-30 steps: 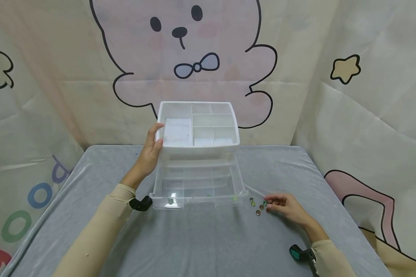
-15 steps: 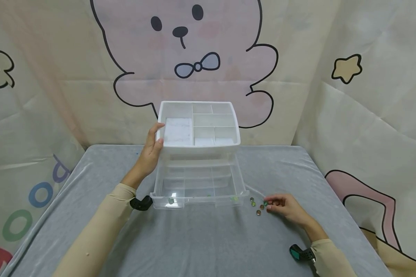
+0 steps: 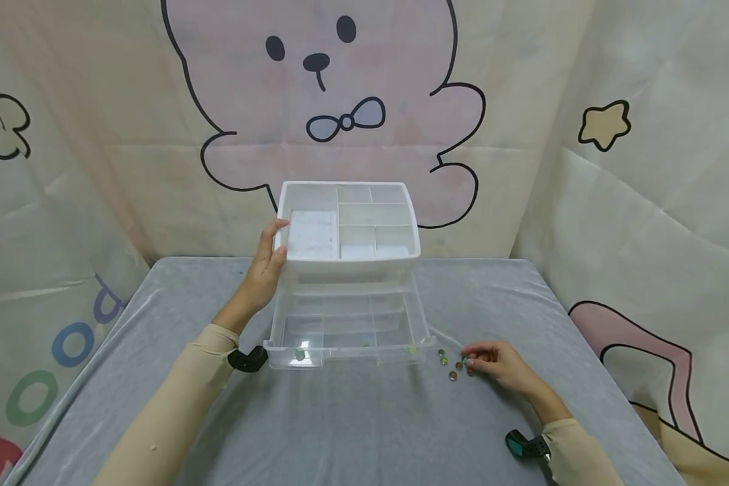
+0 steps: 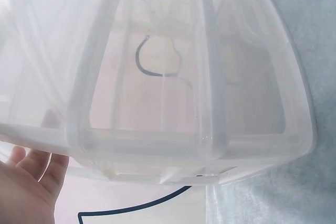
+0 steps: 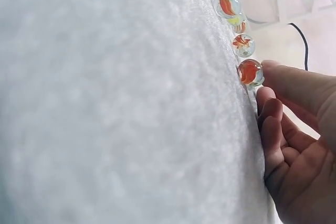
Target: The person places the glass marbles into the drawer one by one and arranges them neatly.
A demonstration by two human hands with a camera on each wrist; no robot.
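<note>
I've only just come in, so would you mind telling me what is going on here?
A person's left hand holds the side of a white box, whose clear drawer stands open toward them. Their right hand is at a small group of glass marbles on the gray cloth, just right of the drawer. Its fingertips are right by the marbles, though whether they pinch one is hard to tell.
</note>
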